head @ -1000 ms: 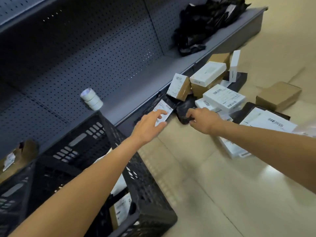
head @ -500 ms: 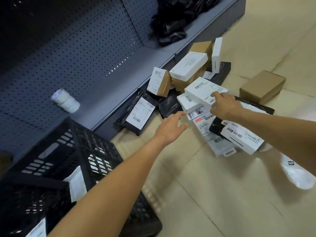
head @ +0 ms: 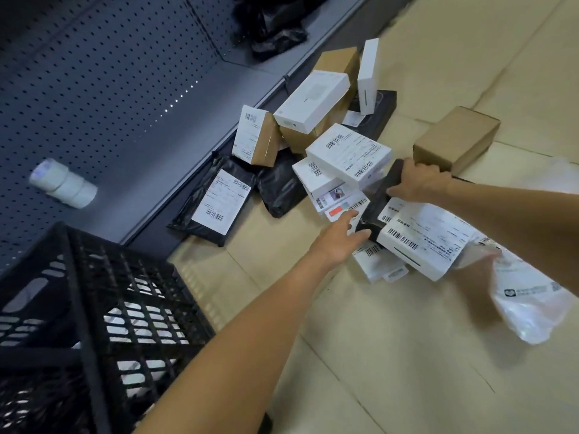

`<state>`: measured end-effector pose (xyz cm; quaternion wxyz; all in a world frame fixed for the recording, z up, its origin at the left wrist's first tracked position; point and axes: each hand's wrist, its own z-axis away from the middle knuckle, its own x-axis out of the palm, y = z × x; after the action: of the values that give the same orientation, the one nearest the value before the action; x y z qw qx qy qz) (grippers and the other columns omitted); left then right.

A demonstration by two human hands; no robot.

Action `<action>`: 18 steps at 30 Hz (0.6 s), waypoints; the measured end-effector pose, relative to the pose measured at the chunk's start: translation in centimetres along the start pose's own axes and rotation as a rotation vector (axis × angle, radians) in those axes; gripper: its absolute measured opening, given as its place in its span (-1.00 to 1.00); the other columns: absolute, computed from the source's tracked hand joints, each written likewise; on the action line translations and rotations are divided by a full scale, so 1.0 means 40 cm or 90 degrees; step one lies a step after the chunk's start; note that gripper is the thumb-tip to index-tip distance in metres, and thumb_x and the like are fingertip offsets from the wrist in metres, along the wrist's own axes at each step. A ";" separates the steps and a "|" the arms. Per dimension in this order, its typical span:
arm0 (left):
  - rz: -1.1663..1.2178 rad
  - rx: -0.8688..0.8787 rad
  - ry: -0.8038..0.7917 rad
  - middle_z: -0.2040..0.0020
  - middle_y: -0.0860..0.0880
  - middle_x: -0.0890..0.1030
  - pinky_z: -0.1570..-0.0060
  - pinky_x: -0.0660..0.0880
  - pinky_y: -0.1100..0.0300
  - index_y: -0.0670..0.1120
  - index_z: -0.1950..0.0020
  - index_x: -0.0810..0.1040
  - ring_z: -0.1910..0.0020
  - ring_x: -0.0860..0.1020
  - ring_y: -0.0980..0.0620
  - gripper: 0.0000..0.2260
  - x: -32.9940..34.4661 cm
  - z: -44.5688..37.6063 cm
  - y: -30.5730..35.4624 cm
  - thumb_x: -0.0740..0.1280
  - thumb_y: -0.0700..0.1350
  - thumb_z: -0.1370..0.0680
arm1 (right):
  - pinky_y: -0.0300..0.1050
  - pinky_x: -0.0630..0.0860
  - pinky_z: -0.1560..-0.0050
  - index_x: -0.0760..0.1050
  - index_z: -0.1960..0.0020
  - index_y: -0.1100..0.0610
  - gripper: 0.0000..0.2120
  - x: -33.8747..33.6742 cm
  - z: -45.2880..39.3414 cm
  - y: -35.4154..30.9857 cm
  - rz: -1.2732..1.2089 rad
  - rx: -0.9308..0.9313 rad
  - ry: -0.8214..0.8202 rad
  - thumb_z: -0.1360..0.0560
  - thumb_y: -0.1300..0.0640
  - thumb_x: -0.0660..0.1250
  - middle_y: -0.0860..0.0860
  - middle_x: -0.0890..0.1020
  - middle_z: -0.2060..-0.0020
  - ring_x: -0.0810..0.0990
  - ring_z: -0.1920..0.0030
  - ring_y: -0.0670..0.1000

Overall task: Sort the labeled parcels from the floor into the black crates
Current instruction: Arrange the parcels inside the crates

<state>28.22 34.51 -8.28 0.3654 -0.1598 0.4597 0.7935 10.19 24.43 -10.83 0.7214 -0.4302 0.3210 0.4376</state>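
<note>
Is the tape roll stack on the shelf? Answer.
Yes, the tape roll stack lies on its side on the grey shelf, above the black crate.

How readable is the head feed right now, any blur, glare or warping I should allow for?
Head view: the tape rolls on the shelf are smeared by motion blur, and the black crate is soft; the white box shows sharp barcodes; the clear plastic bag is glary; wide-angle bending curves the shelf edge.

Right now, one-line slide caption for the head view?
Right hand grips a black parcel in the floor pile; left hand reaches in, black crate alongside.
</note>
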 end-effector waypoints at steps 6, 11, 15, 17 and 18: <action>0.100 -0.068 -0.009 -0.35 -0.12 0.53 -0.27 0.47 0.06 0.07 -0.51 0.28 -0.24 0.56 -0.10 -0.48 0.055 -0.051 0.016 0.29 0.16 -0.58 | 0.11 0.39 -0.34 0.12 -0.51 0.19 -0.13 -0.006 -0.043 0.061 0.015 0.039 -0.055 -0.46 -0.37 0.25 0.20 0.42 -0.37 0.40 -0.36 0.25; 0.253 -0.102 0.004 -0.30 -0.19 0.55 0.01 0.59 0.21 -0.02 -0.46 0.35 -0.13 0.62 -0.12 -0.58 0.069 -0.068 0.026 0.33 0.00 -0.62 | 0.05 0.39 -0.30 0.17 -0.49 0.23 -0.08 -0.021 -0.058 0.104 0.018 0.051 -0.073 -0.42 -0.43 0.24 0.20 0.47 -0.30 0.42 -0.35 0.24; 0.340 -0.117 0.004 -0.21 -0.16 0.59 0.19 0.59 0.28 -0.06 -0.43 0.36 0.07 0.60 -0.05 -0.64 0.060 -0.064 0.031 0.30 -0.13 -0.64 | 0.13 0.39 -0.33 0.17 -0.50 0.17 -0.10 -0.007 -0.060 0.098 0.031 0.054 -0.061 -0.42 -0.46 0.17 0.21 0.37 -0.36 0.38 -0.36 0.25; 0.371 -0.120 0.015 -0.02 -0.06 0.59 0.25 0.59 0.30 -0.03 -0.35 0.37 0.18 0.58 0.01 -0.72 0.043 -0.052 0.041 0.28 -0.18 -0.65 | 0.17 0.36 -0.35 0.15 -0.51 0.16 -0.13 0.001 -0.060 0.089 0.023 0.068 -0.055 -0.46 -0.45 0.13 0.24 0.30 -0.40 0.34 -0.38 0.27; 0.379 -0.120 0.022 0.02 -0.02 0.58 0.15 0.58 0.26 -0.02 -0.35 0.38 0.18 0.57 0.01 -0.72 0.034 -0.051 0.042 0.27 -0.18 -0.65 | 0.18 0.34 -0.37 0.14 -0.52 0.16 -0.14 0.003 -0.057 0.085 0.017 0.072 -0.054 -0.48 -0.44 0.10 0.24 0.28 -0.42 0.32 -0.39 0.28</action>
<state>25.90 32.86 -9.15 0.0928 -0.0648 0.4169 0.9019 6.96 23.26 -13.05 0.7516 -0.3659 0.3199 0.4460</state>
